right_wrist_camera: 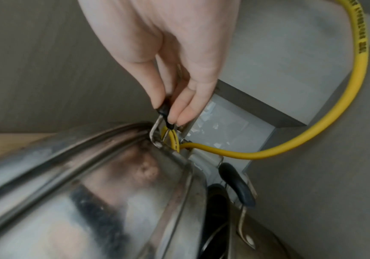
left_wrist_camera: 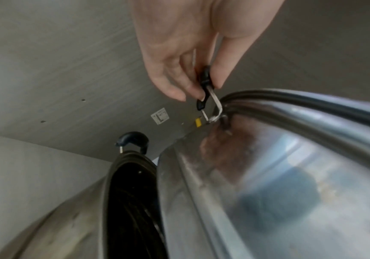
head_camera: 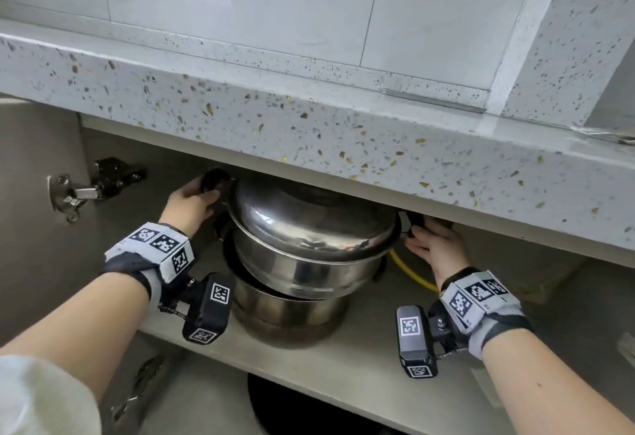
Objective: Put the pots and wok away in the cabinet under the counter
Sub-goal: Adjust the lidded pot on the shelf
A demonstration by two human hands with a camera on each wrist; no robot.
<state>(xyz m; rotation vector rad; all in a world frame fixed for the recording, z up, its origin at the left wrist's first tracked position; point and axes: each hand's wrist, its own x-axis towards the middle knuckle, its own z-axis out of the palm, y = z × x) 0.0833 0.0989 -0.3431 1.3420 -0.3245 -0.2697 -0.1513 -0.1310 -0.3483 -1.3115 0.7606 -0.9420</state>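
Note:
Two steel pots are stacked inside the cabinet under the counter. The upper pot point(head_camera: 302, 269) has a domed lid point(head_camera: 309, 218) and sits tilted in the mouth of the lower pot point(head_camera: 285, 314), which stands on the shelf point(head_camera: 378, 348). My left hand point(head_camera: 196, 201) pinches the upper pot's black left handle point(left_wrist_camera: 205, 84) between thumb and fingers. My right hand point(head_camera: 436, 245) pinches the black right handle point(right_wrist_camera: 164, 108) the same way. The lower pot's own handles point(left_wrist_camera: 133, 140) point(right_wrist_camera: 237, 185) are free. The wok is not in view.
The speckled counter edge point(head_camera: 309, 125) overhangs just above the lid. A yellow hose point(head_camera: 409, 273) loops behind the pots on the right, close to my right fingers point(right_wrist_camera: 179, 115). A door hinge point(head_camera: 79, 190) sits on the left. A dark round object point(head_camera: 292, 407) lies under the shelf.

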